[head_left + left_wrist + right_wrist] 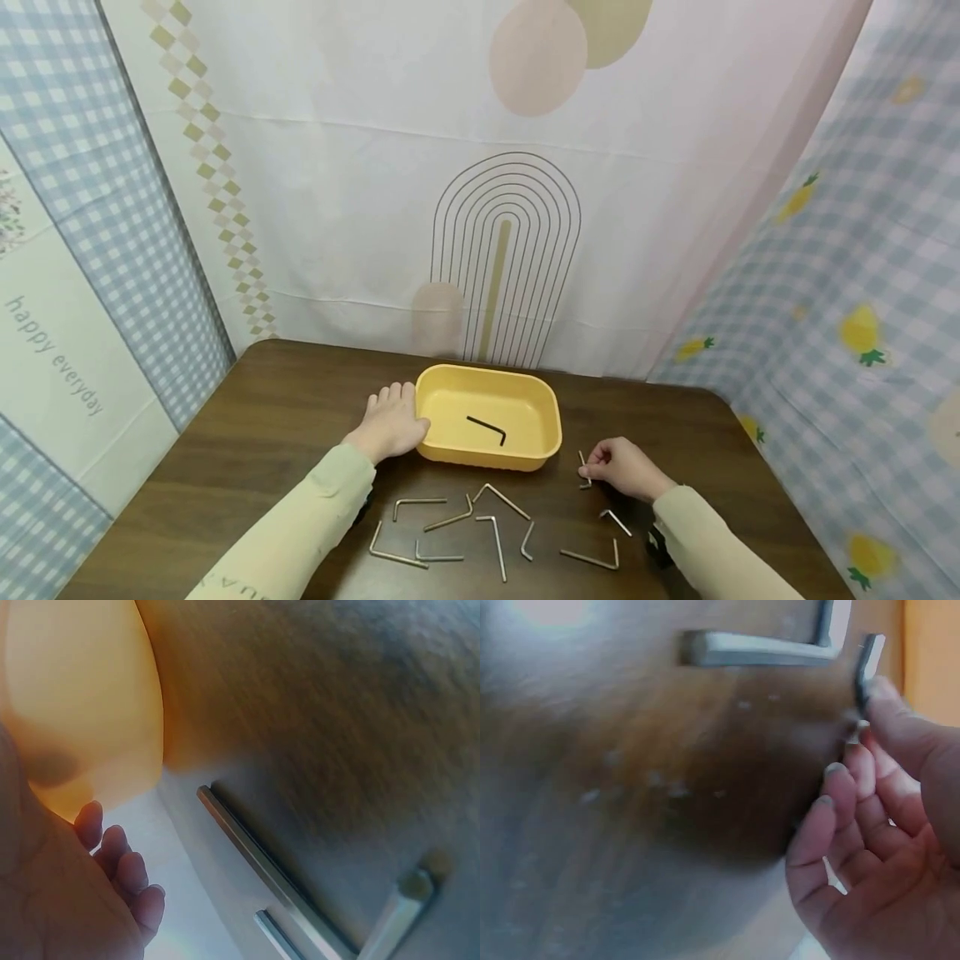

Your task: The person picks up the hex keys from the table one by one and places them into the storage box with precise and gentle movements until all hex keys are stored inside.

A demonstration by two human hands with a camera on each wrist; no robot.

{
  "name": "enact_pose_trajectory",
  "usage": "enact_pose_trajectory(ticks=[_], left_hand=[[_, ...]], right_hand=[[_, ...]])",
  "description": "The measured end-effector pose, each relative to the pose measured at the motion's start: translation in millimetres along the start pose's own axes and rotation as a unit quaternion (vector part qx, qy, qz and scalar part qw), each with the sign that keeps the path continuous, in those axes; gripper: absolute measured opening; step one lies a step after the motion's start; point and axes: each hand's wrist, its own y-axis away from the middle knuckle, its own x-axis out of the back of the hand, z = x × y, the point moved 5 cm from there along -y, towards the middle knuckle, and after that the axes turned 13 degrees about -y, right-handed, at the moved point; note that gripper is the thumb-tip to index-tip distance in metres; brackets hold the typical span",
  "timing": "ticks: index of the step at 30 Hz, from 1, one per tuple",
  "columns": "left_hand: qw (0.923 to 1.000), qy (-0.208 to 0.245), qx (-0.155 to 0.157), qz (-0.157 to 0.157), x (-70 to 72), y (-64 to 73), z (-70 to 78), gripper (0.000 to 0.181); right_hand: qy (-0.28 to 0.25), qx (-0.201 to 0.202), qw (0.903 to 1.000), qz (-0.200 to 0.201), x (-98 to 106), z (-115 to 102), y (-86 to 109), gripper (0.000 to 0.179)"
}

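Both sleeves [300, 517] are pale yellow-green, and dark lettering [242, 588] marks the left one.

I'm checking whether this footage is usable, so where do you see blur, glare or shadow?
Head view: fairly even light, the tub and black hex key readable. Left wrist view: hazy, with a bright glow near the left hand and shadow along a long key. Right wrist view: glare on the table at upper left, blurred grain, and a dark shadow beside the right hand.
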Motion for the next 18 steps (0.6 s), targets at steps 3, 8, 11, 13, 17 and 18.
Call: enact_pose_trajectory(ticks=[3, 8, 11, 13, 17, 18], left_hand=[[1.0, -0.002, 0.006, 0.002, -0.5, 0.9, -0.7, 0.043], [0.9999, 0.014, 0.005, 0.006, 0.8, 2.8, 3.6, 0.04], [0.9998, 0.018, 0.011, 0.004, -1.5, 2.0, 5.0, 0.041], [0.9997, 0.018, 0.017, 0.003, -3.1, 1.6, 4.8, 0.042], [0.9995, 0.024, 0.016, 0.009, -5.2, 0.5, 3.9, 0.04], [0.9995, 0.026, 0.013, 0.011, -5.4, 0.2, 4.0, 0.039]], right_hand=[[-0.006, 0.017, 0.9997, -0.017, 1.5, -0.2, -2.5, 0.02], [0.01, 0.014, 0.9998, -0.006, 2.5, -0.7, -4.5, 0.026], [0.021, 0.007, 0.9997, -0.005, 1.1, -0.2, -4.1, 0.027], [0.022, 0.006, 0.9997, -0.007, -0.3, -0.4, -4.0, 0.027], [0.014, 0.003, 0.9998, -0.012, -2.5, 0.9, -4.8, 0.025], [0.01, 0.002, 0.9999, -0.013, -2.6, 1.3, -4.8, 0.025]])
